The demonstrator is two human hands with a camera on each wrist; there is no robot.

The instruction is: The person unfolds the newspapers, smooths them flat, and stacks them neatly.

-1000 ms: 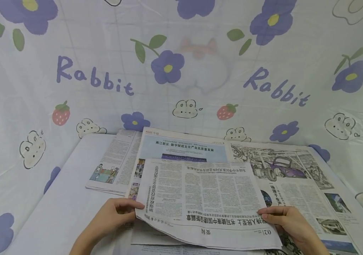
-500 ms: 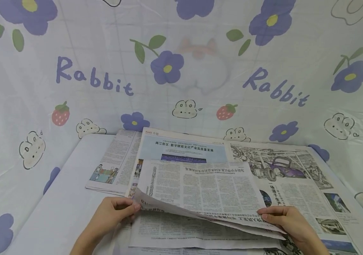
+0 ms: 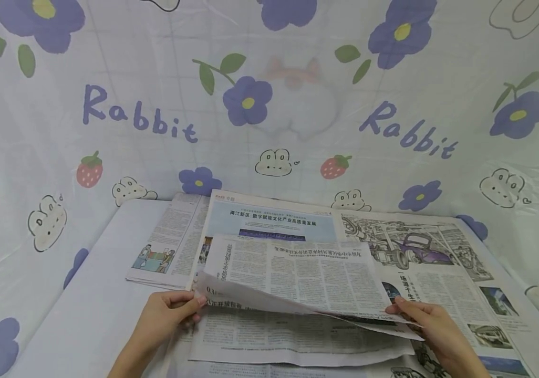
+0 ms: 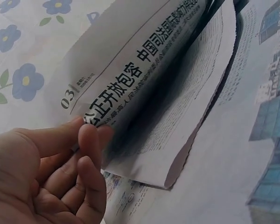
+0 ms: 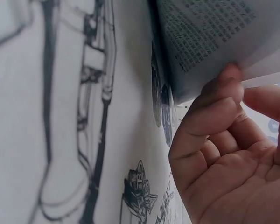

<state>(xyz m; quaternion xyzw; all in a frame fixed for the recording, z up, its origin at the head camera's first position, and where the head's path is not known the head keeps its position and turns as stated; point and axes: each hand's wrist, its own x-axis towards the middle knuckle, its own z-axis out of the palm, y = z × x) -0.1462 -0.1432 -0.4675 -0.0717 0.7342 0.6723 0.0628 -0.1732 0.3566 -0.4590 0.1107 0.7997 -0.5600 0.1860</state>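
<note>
A folded newspaper [image 3: 293, 273] lies in the middle of the head view, its near flap lifted and curving toward the back. My left hand [image 3: 167, 317] pinches the flap's left corner between thumb and fingers; in the left wrist view the hand [image 4: 60, 172] grips the corner close to the printed 03. On the other side, my right hand [image 3: 423, 320] pinches the flap's right edge, and the right wrist view has the thumb and forefinger of that hand [image 5: 233, 140] at the paper's edge. Under the raised flap shows the lower printed layer [image 3: 298, 338].
Below the folded newspaper is a larger spread newspaper with a blue-headed page [image 3: 274, 210] and a page with a purple car drawing [image 3: 425, 249]. Another newspaper [image 3: 165, 247] lies at the left on the white table [image 3: 90, 310]. A rabbit-print curtain [image 3: 156, 63] hangs behind.
My left hand has raised the flap's left corner and folded it back, uncovering the layer below. The right edge has lifted slightly, with the right hand shifting little.
</note>
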